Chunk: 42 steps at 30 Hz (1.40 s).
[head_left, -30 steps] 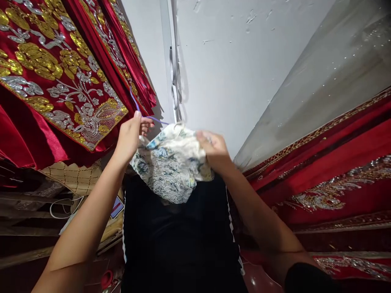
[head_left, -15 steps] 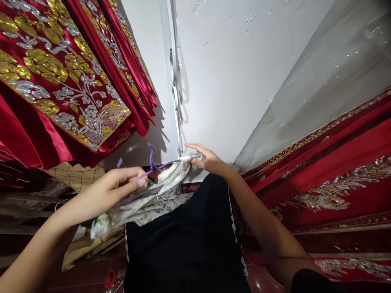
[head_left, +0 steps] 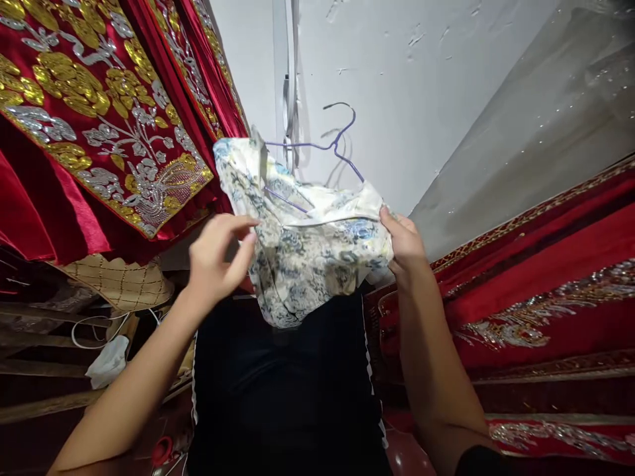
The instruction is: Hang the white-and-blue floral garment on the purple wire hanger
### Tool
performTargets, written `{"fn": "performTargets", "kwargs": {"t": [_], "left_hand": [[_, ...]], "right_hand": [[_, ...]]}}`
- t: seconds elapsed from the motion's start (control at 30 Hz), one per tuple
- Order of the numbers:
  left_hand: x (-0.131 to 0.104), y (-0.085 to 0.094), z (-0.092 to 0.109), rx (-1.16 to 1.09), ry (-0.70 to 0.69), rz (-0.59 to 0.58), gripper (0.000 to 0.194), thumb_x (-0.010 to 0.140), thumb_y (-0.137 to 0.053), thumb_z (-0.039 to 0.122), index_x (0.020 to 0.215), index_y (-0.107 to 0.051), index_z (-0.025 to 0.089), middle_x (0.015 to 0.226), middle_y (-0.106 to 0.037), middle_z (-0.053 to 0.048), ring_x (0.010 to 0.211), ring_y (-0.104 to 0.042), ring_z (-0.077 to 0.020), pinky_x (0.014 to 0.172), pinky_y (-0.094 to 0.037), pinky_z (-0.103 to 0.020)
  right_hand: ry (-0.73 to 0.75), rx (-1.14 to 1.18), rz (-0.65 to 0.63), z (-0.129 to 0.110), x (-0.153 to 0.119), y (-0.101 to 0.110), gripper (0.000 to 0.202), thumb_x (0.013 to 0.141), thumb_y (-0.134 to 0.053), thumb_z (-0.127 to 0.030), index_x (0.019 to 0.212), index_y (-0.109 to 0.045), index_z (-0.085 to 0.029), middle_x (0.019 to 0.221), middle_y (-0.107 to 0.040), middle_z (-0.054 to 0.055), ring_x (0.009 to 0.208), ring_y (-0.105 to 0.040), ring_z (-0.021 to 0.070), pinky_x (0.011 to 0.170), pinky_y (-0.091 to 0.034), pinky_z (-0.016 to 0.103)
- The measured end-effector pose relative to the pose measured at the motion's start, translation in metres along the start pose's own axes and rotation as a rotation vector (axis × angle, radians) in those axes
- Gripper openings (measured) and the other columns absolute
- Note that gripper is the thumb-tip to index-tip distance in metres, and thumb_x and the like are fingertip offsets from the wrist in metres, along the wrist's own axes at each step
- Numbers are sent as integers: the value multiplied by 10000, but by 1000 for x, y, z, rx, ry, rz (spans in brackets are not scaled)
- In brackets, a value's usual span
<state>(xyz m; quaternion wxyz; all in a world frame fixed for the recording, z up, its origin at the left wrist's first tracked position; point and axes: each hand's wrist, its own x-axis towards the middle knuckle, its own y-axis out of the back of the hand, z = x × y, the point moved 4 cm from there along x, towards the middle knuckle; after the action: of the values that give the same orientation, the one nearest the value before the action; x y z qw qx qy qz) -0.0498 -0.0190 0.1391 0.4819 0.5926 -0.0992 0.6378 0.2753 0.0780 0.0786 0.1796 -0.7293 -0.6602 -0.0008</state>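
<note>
White wall [head_left: 387,99] behind; floral garment [head_left: 302,264] spread crosswise, purple hanger [head_left: 336,142] at neckline. Right hand [head_left: 404,239]: thumb and fingers closed on garment's right edge. Left hand [head_left: 218,254]: thumb and 1 finger parted, garment immediately rightward, contact indeterminable

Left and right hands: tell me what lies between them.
In the head view, a floral garment on a purple hanger lies between the left hand and right hand.
</note>
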Motion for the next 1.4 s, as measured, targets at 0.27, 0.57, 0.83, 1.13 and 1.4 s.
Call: {"fn": "performTargets", "kwargs": {"t": [0.27,0.57,0.83,1.13,1.4], "left_hand": [[-23,-60,-46,-28,412,-436,456,966,-521,355,1408,-443,277,783,-653,17,626,-606,-167,635,-464,-273],[-81,-88,-34,-130,363,-350,654,981,-521,360,1574,-262,267,1248,-647,-127,1085,-630,-267,947,-489,-391],[-129,-121,-6,-343,598,-274,378,923,-574,293,1293,-646,264,1219,-681,-128,1105,-607,-323,1036,-402,-453],[-125,-120,7,-256,561,-257,388,928,-439,106,1156,-712,259,991,-702,-103,986,-556,-284,882,-463,-407],[-120,-117,4,-448,629,-233,397,950,-403,119,1116,-738,252,1027,-699,-82,974,-640,-235,878,-494,-364]], "right_hand": [[-77,-107,-283,-4,13,-46,410,756,-783,-569,847,-738,-172,756,-734,59,651,-688,197,569,-559,293],[-68,-141,-216,9,-6,-16,398,764,-776,-566,771,-727,-171,709,-708,44,596,-624,158,537,-496,252],[169,-249,379,57,-21,4,415,769,-733,-484,1025,-641,-171,1029,-682,99,935,-647,228,774,-529,330],[-78,-294,-204,161,-109,-82,160,820,-566,-285,971,-533,-240,783,-638,14,699,-626,184,683,-533,319],[-105,-363,-302,166,-107,-92,163,784,-622,-257,940,-582,-228,739,-652,25,713,-655,210,708,-544,352]]}}
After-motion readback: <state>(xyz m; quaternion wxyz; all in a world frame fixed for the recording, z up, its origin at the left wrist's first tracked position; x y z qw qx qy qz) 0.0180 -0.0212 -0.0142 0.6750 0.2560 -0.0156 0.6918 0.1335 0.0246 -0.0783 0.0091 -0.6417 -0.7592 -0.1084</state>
